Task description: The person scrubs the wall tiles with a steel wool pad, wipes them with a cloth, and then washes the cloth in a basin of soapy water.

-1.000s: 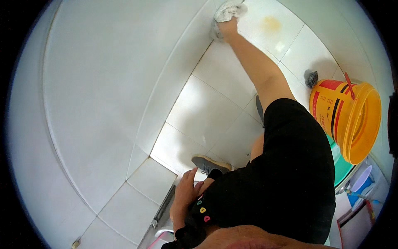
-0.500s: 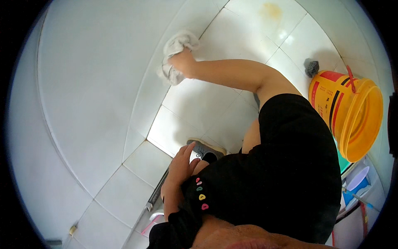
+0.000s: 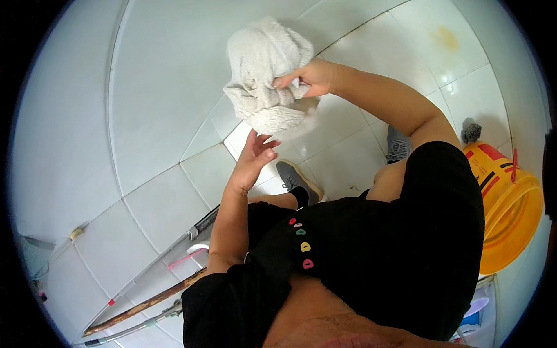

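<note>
While my right grip (image 3: 315,76) clutches white cloth (image 3: 261,64), left grip (image 3: 252,162) empty, I record a yellow stain (image 3: 446,39) outstanding far right.

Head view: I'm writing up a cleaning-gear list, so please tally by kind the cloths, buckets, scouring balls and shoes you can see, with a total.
White cloth, held in the right hand: 1
Yellow bucket: 1
Grey scouring ball: 1
Grey shoes: 2
Total: 5
</note>
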The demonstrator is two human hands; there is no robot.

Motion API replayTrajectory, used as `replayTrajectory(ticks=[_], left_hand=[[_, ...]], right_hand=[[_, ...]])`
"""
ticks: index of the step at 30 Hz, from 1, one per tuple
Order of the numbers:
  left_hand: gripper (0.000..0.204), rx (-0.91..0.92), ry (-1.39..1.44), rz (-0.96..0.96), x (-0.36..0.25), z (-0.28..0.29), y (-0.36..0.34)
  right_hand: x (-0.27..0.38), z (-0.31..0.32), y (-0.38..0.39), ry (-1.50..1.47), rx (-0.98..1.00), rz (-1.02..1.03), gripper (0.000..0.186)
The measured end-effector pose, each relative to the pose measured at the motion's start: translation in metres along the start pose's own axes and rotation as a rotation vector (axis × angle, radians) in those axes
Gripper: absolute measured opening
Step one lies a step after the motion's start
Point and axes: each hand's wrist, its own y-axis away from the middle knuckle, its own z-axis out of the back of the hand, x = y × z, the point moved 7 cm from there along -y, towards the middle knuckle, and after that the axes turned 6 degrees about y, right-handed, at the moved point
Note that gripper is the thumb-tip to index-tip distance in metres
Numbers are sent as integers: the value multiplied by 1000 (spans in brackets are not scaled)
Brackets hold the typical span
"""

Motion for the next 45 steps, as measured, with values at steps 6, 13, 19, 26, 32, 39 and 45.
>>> replayTrajectory(ticks=[6,13,19,26,32,39,45], left_hand=[[101,231,647,-114,-42,-97,-35],[106,216,887,-269,-84,-148,-61],[50,141,669,-441,-126,-160,-68],[54,187,807,-600,-167,-183,-39],[50,594,803,-570,-181,-211,-48],[54,-28,-55,-673,-208,-191,-88],[52,-65,-45,-523,-165,-207,-110]], right_hand=[[33,11,19,-117,34,176,47],[67,29,78,298,-194,403,45],[93,3,131,421,-173,516,45],[102,6,165,223,-225,620,51],[84,9,153,-120,-116,499,54],[92,27,168,-231,-92,570,50],[118,59,201,-175,-413,770,51]])
